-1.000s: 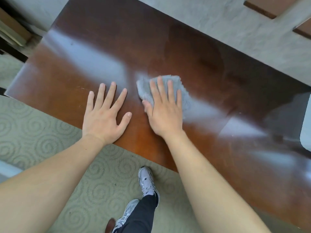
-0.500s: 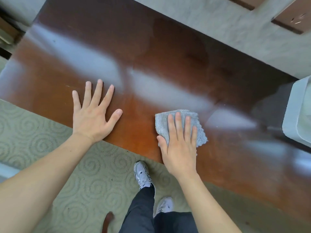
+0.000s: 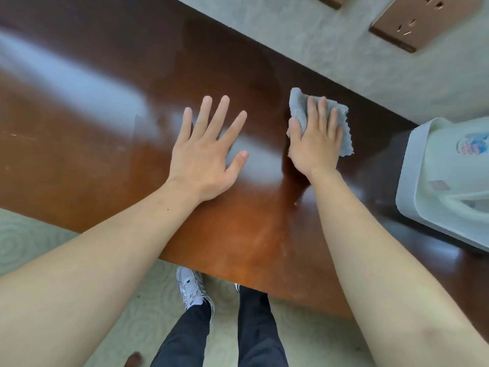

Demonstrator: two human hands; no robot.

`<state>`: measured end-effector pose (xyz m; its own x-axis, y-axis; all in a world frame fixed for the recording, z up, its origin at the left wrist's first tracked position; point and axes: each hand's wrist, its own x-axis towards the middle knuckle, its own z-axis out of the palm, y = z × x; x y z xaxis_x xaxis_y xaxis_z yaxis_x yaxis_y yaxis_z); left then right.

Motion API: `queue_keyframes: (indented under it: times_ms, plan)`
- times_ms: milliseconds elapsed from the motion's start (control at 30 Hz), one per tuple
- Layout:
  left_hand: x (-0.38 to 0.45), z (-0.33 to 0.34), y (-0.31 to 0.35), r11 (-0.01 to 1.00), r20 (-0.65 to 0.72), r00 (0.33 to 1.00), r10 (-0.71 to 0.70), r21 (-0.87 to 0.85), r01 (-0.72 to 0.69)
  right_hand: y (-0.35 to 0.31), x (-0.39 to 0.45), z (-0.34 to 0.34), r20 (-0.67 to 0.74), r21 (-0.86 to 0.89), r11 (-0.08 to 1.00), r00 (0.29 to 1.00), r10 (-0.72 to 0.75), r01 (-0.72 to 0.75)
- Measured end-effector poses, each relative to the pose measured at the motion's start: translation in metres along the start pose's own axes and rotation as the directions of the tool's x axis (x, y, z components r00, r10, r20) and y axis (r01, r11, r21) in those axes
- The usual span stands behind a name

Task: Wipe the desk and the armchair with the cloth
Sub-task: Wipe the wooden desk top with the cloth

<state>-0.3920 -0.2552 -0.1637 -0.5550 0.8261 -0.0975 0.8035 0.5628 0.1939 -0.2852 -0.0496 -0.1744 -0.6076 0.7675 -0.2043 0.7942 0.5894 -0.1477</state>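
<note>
A glossy dark-brown wooden desk [image 3: 105,107] fills most of the head view. A small grey cloth [image 3: 299,107] lies flat on it, towards the far edge. My right hand [image 3: 315,144] presses down on the cloth, fingers together over it and thumb against its left edge. My left hand [image 3: 206,154] rests flat on the bare desk to the left of the cloth, fingers spread and holding nothing. No armchair is in view.
A white plastic tray [image 3: 412,181] holding a pale container stands on the desk at the right, close to my right forearm. A grey wall [image 3: 344,43] with brown socket plates [image 3: 423,19] runs behind the desk. Patterned carpet [image 3: 23,242] and my shoes lie below the near edge.
My right hand has slid the cloth from near the front edge away from me towards the wall side. My left hand stays flat on the desk. The view has shifted right, showing more of the tray.
</note>
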Motion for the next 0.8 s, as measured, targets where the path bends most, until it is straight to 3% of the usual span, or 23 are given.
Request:
queue_keyframes:
  times_ms: [100, 233, 300, 400, 500, 667, 800]
  plan:
    - [0.003, 0.012, -0.005, 0.995, 0.061, 0.995, -0.084, 0.062, 0.080, -0.001, 0.024, -0.001, 0.010, -0.006, 0.998, 0.998, 0.067, -0.067]
    - [0.003, 0.024, -0.006, 0.990, 0.020, 0.997, -0.073, 0.121, 0.070, -0.013, 0.052, 0.000, 0.014, -0.034, 0.994, 0.994, 0.106, -0.106]
    - [0.004, 0.024, -0.007, 0.991, 0.006, 0.997, -0.077, 0.115, 0.076, -0.026, 0.063, -0.002, 0.045, -0.039, 0.999, 0.998, 0.034, -0.032]
    - [0.004, 0.023, -0.007, 0.991, -0.003, 0.997, -0.075, 0.114, 0.075, -0.041, 0.060, 0.001, 0.048, -0.039, 0.980, 0.980, -0.193, 0.195]
    - [0.005, 0.022, -0.004, 0.992, 0.000, 0.997, -0.081, 0.102, 0.081, -0.035, 0.016, 0.007, 0.021, -0.062, 0.945, 0.947, -0.321, 0.322]
    - [0.004, 0.020, -0.005, 0.990, 0.001, 0.996, -0.090, 0.111, 0.089, 0.006, -0.125, 0.025, 0.073, -0.039, 0.960, 0.959, -0.274, 0.278]
    - [0.004, 0.022, -0.005, 0.991, -0.001, 0.997, -0.080, 0.106, 0.080, 0.037, -0.167, 0.028, 0.158, -0.105, 0.914, 0.914, -0.374, 0.392]
